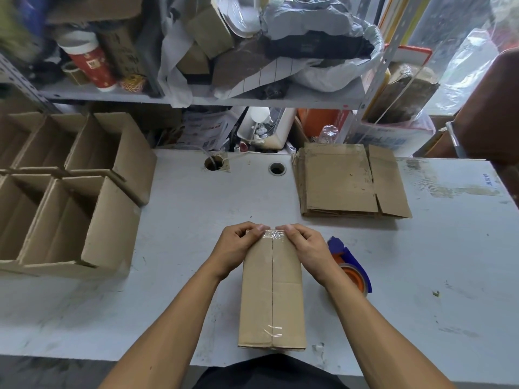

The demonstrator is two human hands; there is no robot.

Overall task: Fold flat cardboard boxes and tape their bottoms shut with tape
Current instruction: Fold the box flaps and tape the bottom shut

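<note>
Finished open boxes [70, 192] crowd the desk's [196, 220] left edge. At the near edge, centre, the upturned box [271, 290] lies seam-up; the left hand [234, 248] and right hand [304, 248] curl their fingers over its far end, thumbs pressing clear tape [273, 234] down. Risk: uneven pressure could wrinkle the tape or leave the seam gapping, or shove the box off line; the tape dispenser [352, 265] just right could be knocked, and the flat stack [348, 181] waits at the far right.
</note>
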